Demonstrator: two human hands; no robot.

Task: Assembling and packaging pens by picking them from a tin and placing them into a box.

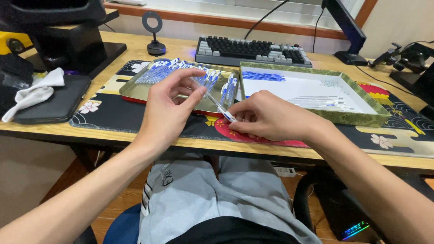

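Observation:
My left hand [171, 105] pinches the upper end of a thin clear pen with a blue cap [217, 104]. My right hand [266, 116] grips the pen's lower, blue-capped end near the desk's front edge. Both hands hover over a dark patterned desk mat [113, 113]. Behind my left hand a gold tray [135, 88] holds several blue-capped pens [158, 72]. To the right, a white-lined box with a green patterned rim [361, 118] holds a bunch of blue refills [263, 76] and several clear pen tubes [318, 102].
A grey keyboard [253, 50] lies at the back. A monitor arm base [355, 58] stands back right, a small ring stand [155, 44] back left. A white cloth [36, 92] rests on a black pad [58, 106] at the left.

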